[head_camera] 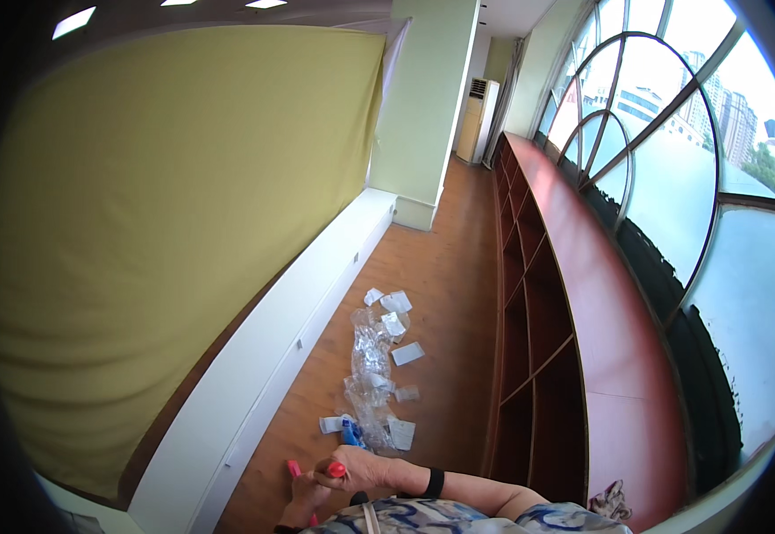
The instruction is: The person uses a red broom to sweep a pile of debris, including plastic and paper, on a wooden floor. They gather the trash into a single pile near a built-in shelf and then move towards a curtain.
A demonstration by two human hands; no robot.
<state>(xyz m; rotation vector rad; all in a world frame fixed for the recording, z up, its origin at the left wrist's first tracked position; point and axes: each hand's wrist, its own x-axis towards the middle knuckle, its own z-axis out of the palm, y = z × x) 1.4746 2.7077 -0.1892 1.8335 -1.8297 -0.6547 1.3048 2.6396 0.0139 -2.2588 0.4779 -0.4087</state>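
My right hand [354, 467] is closed near the top of a handle with a rounded red end [337, 469], which points up toward me. Just below and to its left, my left hand [309, 492] is curled round the same handle, most of which the hands hide. A pink strip [293, 468] shows above and below my left hand; whether it belongs to the handled tool, I cannot tell. Beyond my hands, crumpled clear plastic wrap [371, 354] lies in a line on the wooden floor. White paper pieces [407, 353] and a blue wrapper [352, 432] are scattered around it.
A long low white ledge [281, 334] runs along the left, below a yellow-green cloth [187, 167]. Dark red shelving [541, 334] with a broad top lines the right side under an arched window [668, 153]. A crumpled cloth [611, 500] lies on that top. A pillar [421, 100] stands ahead.
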